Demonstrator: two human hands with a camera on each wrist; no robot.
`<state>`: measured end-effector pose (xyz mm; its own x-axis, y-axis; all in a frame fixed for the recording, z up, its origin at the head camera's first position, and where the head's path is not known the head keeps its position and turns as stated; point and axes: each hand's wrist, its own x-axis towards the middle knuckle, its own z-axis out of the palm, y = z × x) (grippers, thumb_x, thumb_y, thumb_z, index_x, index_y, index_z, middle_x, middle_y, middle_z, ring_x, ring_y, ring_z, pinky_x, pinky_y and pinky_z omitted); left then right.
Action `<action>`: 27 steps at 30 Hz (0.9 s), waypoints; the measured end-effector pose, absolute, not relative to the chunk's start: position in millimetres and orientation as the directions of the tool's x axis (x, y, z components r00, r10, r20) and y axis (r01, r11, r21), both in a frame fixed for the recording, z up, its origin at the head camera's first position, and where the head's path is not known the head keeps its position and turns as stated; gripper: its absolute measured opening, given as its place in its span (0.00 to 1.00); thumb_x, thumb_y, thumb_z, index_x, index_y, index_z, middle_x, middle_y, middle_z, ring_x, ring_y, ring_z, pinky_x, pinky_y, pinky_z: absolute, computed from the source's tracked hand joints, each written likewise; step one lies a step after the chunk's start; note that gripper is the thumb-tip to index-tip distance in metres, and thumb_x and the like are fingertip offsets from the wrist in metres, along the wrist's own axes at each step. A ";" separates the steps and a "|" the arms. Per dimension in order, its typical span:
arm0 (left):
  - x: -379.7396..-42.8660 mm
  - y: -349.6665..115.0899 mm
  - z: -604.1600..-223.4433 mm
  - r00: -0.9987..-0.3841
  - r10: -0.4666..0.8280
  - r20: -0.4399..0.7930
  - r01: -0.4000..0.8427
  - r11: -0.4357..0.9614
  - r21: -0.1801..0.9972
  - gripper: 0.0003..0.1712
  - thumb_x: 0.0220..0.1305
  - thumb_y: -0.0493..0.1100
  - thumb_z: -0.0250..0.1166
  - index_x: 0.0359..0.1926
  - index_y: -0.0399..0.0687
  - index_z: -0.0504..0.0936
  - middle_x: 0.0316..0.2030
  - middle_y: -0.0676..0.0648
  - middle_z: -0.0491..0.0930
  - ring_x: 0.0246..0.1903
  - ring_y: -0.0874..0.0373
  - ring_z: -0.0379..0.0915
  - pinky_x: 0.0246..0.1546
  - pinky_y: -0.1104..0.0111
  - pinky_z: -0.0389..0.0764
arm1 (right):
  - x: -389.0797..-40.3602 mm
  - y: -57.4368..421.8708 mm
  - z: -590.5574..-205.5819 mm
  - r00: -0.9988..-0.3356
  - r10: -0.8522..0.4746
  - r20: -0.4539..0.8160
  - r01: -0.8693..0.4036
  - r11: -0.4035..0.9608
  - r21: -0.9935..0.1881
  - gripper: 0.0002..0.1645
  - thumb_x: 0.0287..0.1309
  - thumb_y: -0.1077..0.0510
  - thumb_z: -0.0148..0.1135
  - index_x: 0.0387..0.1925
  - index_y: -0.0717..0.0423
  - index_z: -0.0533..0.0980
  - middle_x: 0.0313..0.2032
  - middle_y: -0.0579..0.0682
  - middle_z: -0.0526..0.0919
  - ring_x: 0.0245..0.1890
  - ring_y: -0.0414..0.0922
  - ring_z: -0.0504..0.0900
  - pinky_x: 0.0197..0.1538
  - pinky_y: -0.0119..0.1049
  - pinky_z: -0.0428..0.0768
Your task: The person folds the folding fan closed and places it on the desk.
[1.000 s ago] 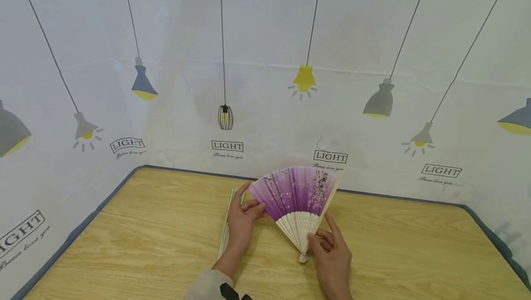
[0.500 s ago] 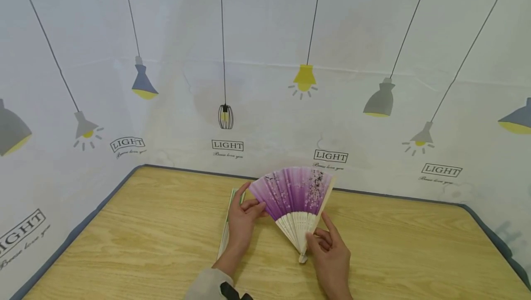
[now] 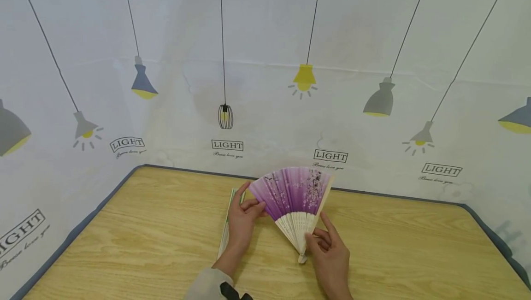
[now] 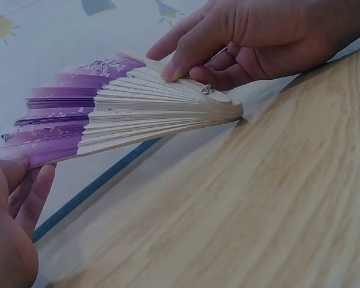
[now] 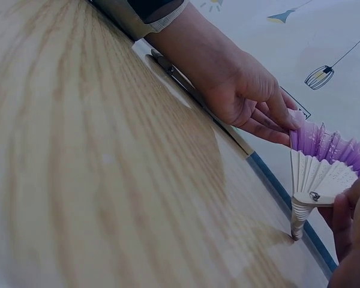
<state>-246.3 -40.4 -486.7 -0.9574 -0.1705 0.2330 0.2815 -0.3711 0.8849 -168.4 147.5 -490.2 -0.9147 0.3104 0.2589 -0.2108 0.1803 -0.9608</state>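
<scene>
A folding fan [image 3: 292,194] with purple blossom-printed cloth and pale ribs stands partly spread between both hands. My left hand [image 3: 242,221] pinches the cloth at its left outer edge between thumb and fingers. On the other side, my right hand [image 3: 332,256] grips the right guard stick low down, near the pivot. In the left wrist view the ribs [image 4: 144,102] spread from the pivot end, where a small metal ring [image 4: 207,89] shows. The right wrist view has the pivot end [image 5: 297,225] close to the tabletop; whether it touches is hard to tell.
A long, narrow, pale item with green edging [image 3: 226,226] lies on the wooden table [image 3: 145,226], partly hidden behind my left hand and forearm. Dark edging borders the table. Behind it rises a white sheet [image 3: 265,37] printed with hanging lamps.
My right hand has shifted slightly left with the right guard stick, so the fan's spread has narrowed a little. My left hand stays about where it was.
</scene>
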 end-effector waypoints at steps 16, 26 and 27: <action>-246.1 -40.5 -486.5 -0.957 -0.173 0.232 0.281 -0.363 0.888 0.40 0.56 0.23 0.64 0.69 0.44 0.63 0.34 0.29 0.80 0.25 0.54 0.80 0.31 0.56 0.86 | -168.0 147.2 -489.7 -0.921 0.296 0.253 -0.207 0.180 -0.962 0.37 0.55 0.63 0.69 0.66 0.49 0.68 0.41 0.55 0.84 0.34 0.39 0.82 0.39 0.25 0.82; -246.0 -40.5 -486.0 -0.956 -0.175 0.235 0.285 -0.367 0.885 0.41 0.56 0.23 0.64 0.70 0.42 0.61 0.35 0.28 0.80 0.24 0.55 0.81 0.31 0.57 0.86 | -168.3 147.1 -491.4 -0.927 0.273 0.256 -0.210 0.185 -0.960 0.37 0.55 0.62 0.69 0.66 0.50 0.67 0.41 0.55 0.85 0.35 0.39 0.83 0.39 0.26 0.83; -246.0 -40.6 -486.1 -0.955 -0.175 0.238 0.288 -0.369 0.884 0.41 0.56 0.23 0.64 0.70 0.41 0.61 0.35 0.28 0.80 0.24 0.55 0.81 0.31 0.57 0.86 | -168.2 147.1 -491.4 -0.929 0.270 0.253 -0.208 0.186 -0.960 0.37 0.55 0.62 0.69 0.66 0.50 0.67 0.41 0.55 0.85 0.35 0.40 0.83 0.39 0.27 0.83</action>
